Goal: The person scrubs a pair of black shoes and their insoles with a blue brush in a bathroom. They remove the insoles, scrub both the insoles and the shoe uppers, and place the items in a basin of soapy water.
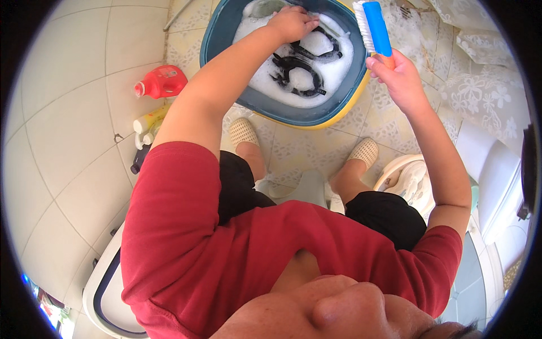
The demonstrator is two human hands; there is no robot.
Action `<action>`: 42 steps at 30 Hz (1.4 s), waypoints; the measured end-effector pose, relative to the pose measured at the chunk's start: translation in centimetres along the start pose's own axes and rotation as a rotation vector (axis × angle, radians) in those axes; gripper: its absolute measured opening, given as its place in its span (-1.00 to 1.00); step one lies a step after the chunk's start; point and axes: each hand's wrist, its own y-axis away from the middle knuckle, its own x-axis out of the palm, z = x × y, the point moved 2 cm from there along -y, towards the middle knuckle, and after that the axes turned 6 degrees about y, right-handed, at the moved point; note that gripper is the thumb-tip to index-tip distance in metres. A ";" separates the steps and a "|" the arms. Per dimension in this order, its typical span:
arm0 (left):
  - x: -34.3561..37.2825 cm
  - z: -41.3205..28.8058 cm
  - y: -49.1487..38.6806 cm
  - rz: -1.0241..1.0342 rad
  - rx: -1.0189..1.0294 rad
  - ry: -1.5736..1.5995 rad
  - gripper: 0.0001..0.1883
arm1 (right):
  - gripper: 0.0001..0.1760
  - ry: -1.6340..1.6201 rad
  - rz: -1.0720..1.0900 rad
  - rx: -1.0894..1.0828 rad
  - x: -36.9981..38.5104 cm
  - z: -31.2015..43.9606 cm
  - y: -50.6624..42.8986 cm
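Observation:
My right hand (394, 75) grips the orange handle of a scrub brush (378, 27) with a blue back and white bristles. It holds the brush raised at the right rim of a dark blue-green basin (275, 113). My left hand (293, 24) is over the far part of the basin, its fingertips by the upper of two black looped items (318, 42). Whether it grips that item is hard to tell. The lower black item (302, 76) lies in white suds (271, 91); suds partly hide both. A grey-green thing (266, 7) shows near the basin's far side.
At the left wall stand a red detergent bottle (165, 81), a yellow bottle (152, 118) and a dark bottle (140, 159). A cream basin (383, 180) with pale footwear (410, 182) is by my right leg. A floral curtain (482, 93) hangs on the right.

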 end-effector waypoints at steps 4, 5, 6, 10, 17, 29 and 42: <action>2.4 2.2 -0.7 0.178 -0.182 0.234 -0.46 | -0.71 -0.006 0.041 -0.051 0.7 0.5 -0.1; 2.7 2.1 -0.7 0.222 -0.261 0.220 -0.45 | -0.71 0.000 0.051 -0.045 0.9 0.6 -0.1; 2.6 1.8 -0.8 0.236 -0.278 0.182 -0.45 | -0.71 0.006 0.053 -0.045 1.0 0.8 -0.1; 1.1 -1.1 0.7 0.123 -0.098 0.014 -0.52 | -0.70 0.001 0.060 -0.069 1.3 1.3 0.5; -0.8 -1.9 8.7 0.085 -0.418 0.126 -0.14 | -0.71 0.032 0.042 -0.008 0.3 0.2 2.4; 0.4 -8.1 8.5 0.133 -0.309 -0.266 -0.59 | -0.66 0.135 -0.031 -0.133 -0.8 6.3 8.0; -5.4 -8.3 13.6 0.047 -0.251 -0.059 -0.73 | -0.60 0.257 -0.349 -0.377 4.9 18.8 18.9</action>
